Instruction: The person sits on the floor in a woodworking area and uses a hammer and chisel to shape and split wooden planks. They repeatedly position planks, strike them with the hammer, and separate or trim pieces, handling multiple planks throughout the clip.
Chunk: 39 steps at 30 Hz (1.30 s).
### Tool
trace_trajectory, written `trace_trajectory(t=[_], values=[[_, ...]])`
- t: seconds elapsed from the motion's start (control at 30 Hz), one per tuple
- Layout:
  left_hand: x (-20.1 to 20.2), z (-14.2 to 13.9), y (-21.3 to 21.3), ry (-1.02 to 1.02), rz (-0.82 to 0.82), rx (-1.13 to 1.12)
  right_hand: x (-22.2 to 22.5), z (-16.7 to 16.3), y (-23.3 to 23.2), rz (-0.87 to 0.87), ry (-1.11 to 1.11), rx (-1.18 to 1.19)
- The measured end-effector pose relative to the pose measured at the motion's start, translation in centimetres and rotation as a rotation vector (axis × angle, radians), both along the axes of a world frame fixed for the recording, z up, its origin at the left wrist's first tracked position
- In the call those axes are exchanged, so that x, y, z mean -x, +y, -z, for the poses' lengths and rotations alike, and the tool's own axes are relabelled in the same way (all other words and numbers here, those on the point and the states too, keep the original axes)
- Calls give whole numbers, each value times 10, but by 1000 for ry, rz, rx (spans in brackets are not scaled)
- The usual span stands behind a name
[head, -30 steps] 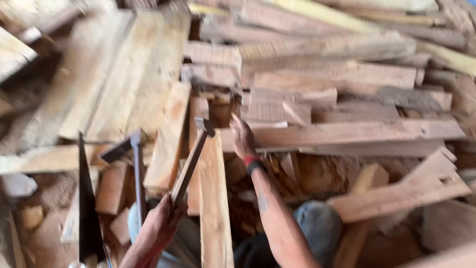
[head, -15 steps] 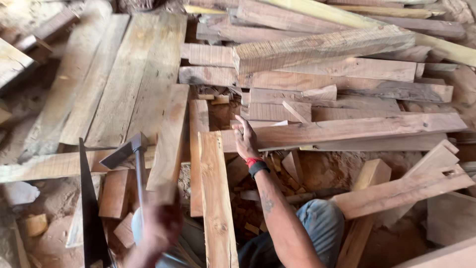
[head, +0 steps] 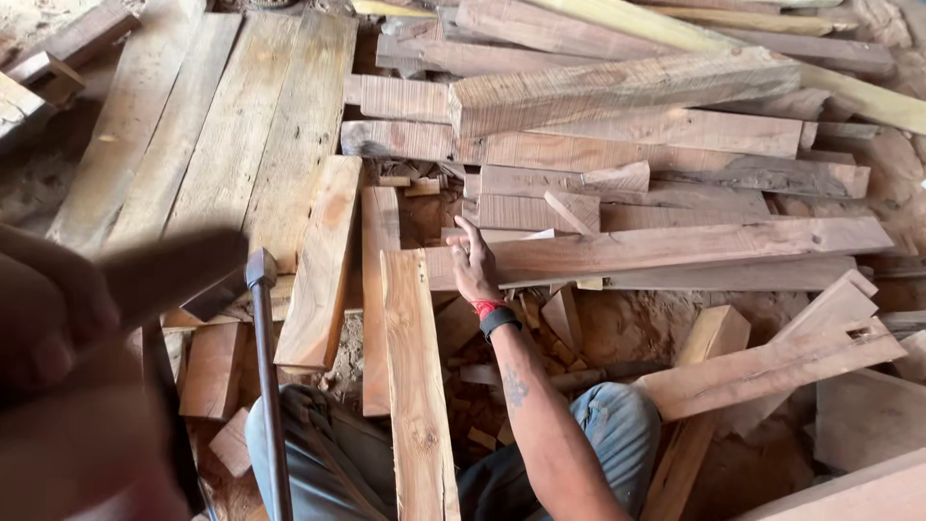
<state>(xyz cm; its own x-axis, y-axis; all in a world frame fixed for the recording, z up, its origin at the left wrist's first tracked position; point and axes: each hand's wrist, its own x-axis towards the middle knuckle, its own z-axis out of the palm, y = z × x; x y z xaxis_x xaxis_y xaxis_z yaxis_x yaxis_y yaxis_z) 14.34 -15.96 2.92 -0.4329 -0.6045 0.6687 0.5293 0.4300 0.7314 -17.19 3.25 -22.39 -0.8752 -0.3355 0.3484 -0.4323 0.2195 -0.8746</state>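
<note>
Timber pile (head: 617, 96) is stacked loose on all sides, so a slide could be set off by one tug. Free room is left only over the lap. The narrow plank (head: 417, 386) lies between the knees, with the right hand (head: 475, 265) spread open at its far end, where fingers could be pinched against the long board (head: 675, 246). The left hand (head: 58, 328) is blurred, and its grip cannot be told.

The right hand (head: 475, 262) reaches forward on a nearly straight, tattooed arm, fingers spread and palm down — a red band and a black one at the wrist — while the left hand (head: 58, 328) is raised close to the camera, blurred, its grip unreadable.
</note>
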Motion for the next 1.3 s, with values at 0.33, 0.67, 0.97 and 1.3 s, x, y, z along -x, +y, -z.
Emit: trace_trajectory(t=[0.33, 0.67, 0.97, 1.3], values=[[-10, 140, 70, -1167, 168, -394, 0, -5, 2, 5, 5, -15], [9, 23, 2, 97, -125, -95, -4, -7, 7, 15, -21, -15], [-9, 178, 77, -1149, 214, 72, 2, -16, 4, 11, 60, 8], [17, 19, 25, 53, -16, -32, 4, 1, 9, 14, -21, 22]])
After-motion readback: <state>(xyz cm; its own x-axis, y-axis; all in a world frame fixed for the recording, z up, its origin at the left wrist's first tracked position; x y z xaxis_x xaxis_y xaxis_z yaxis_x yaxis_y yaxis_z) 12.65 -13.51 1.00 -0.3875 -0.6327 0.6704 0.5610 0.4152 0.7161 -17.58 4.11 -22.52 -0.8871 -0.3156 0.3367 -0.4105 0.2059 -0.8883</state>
